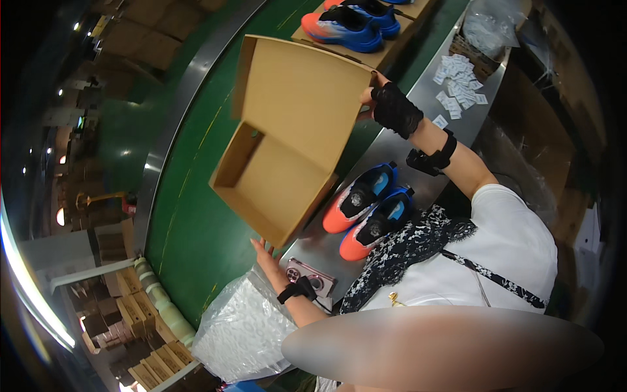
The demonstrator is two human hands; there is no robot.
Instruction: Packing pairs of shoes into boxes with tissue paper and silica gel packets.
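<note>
Both my hands hold an open brown cardboard shoebox (pixel 287 137) tilted above the green conveyor belt (pixel 196 222), its lid flipped up and its inside empty. My left hand (pixel 264 251) supports the box's lower corner from beneath. My right hand (pixel 392 104), in a black fingerless glove, grips the far edge of the lid. A pair of orange and blue sneakers (pixel 366 212) lies on the metal table (pixel 320 251) just beside the box, close to my body.
A phone (pixel 310 277) and a clear plastic bag (pixel 241 333) lie near my left wrist. Another sneaker pair (pixel 346 23) rests on a box further along the belt. Small white packets (pixel 460 85) are scattered on the table. Folded cartons (pixel 130 307) are stacked at lower left.
</note>
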